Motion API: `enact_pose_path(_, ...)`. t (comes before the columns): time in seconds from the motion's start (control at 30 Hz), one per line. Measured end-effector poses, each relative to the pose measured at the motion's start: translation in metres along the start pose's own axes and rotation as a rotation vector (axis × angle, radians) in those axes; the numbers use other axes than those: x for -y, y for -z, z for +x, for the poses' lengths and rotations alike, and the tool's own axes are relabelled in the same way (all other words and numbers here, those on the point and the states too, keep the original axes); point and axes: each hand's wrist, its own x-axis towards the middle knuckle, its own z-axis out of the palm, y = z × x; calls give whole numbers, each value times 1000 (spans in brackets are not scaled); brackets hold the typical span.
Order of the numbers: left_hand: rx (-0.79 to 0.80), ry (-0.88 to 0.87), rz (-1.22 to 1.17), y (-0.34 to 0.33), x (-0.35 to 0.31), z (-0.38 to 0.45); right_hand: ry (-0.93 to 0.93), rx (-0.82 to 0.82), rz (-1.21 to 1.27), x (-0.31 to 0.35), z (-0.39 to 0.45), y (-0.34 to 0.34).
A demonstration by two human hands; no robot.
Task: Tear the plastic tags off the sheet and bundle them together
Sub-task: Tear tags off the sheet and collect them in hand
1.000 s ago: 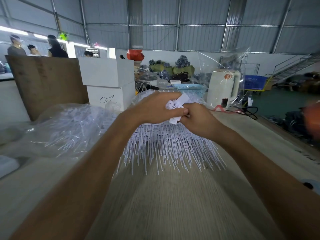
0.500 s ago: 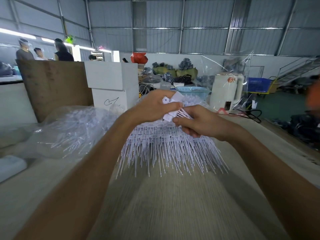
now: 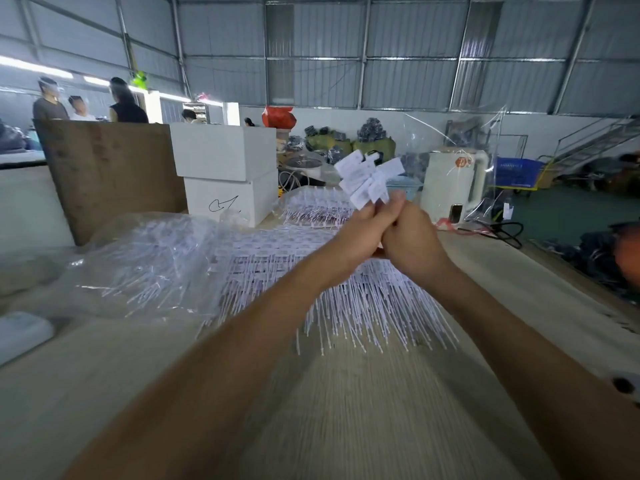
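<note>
A small bunch of white plastic tags (image 3: 369, 178) fans out above my two hands, held up over the table. My left hand (image 3: 349, 233) grips the bunch from the left. Pressed against it, my right hand (image 3: 408, 242) grips the same bunch from the right. Under my hands lies the sheet of white tags (image 3: 346, 289), its thin tails pointing toward me. The lower ends of the held tags are hidden inside my fists.
A clear plastic bag of more tags (image 3: 152, 265) lies at the left. Two stacked white boxes (image 3: 225, 174) and a brown board (image 3: 110, 174) stand behind it. A white kettle (image 3: 453, 181) stands at the right, cables beside it. Several people stand far left.
Both hands have risen off the sheet with the bunch of tags, and the tag heads now fan out above my fingers. The right hand has closed up against the left.
</note>
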Motion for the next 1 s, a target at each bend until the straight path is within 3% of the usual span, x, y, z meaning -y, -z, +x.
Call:
enact_pose_path(0.13, -343, -92, -25, -16, 0, 7, 73, 14, -60, 3, 1, -4)
enact_pose_path(0.27, -454, -185, 107, -4, -17, -4, 42, 104, 151, 13, -1, -7)
enact_pose_path(0.4, -610, -216, -54, 55, -47, -20, 71, 256, 179, 23, -15, -22)
enact_pose_path(0.5, -592, -39, -40, 118, -51, -56, 145, 324, 149, 26, -42, -51)
enact_pose_path(0.67, -505, 349, 270, 206, -29, -153, 345, 461, -29, 45, -67, -109)
enact_pose_path(0.83, -491, 546, 398, 261, -17, -236, 411, 387, -52, 102, -41, -165)
enact_pose_path(1.0, -426, 736, 566, 273, -8, -256, 478, 391, -410, 142, -15, -226)
